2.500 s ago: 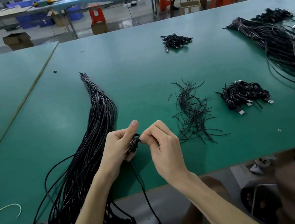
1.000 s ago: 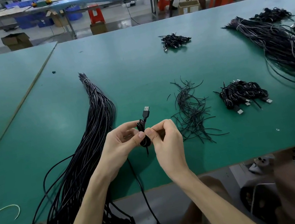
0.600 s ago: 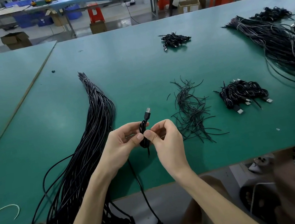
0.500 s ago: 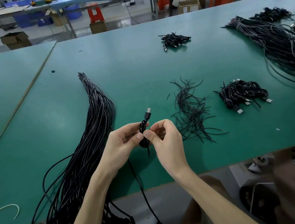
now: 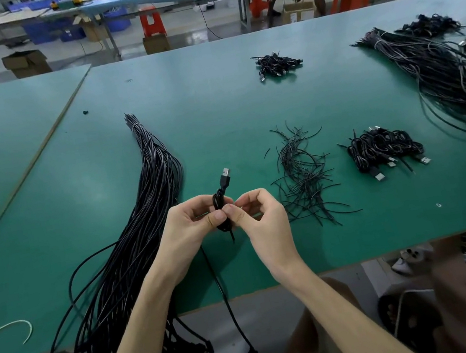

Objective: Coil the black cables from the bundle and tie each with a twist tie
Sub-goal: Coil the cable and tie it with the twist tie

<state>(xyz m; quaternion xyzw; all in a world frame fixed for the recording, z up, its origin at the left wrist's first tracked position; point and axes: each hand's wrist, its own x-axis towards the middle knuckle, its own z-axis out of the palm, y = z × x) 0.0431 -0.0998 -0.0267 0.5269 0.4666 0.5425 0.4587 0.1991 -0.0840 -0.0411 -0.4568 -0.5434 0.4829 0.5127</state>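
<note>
Fingers (image 5: 215,218) around coiled cable (image 5: 218,201)

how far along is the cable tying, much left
Done: a pile of tied coils lies right of the loose twist ties, and a second pile sits farther back. In hand: left hand and right hand pinch one small coiled cable, plug up; whether it is tied yet is unclear. Left: plenty, the thick bundle beside the left arm is large.

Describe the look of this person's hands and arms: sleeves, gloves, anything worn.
The left hand and right hand are bare, with no gloves, rings, watch or wristband in view. Both forearms are uncovered down to the picture's bottom edge, and no sleeve shows.
</note>
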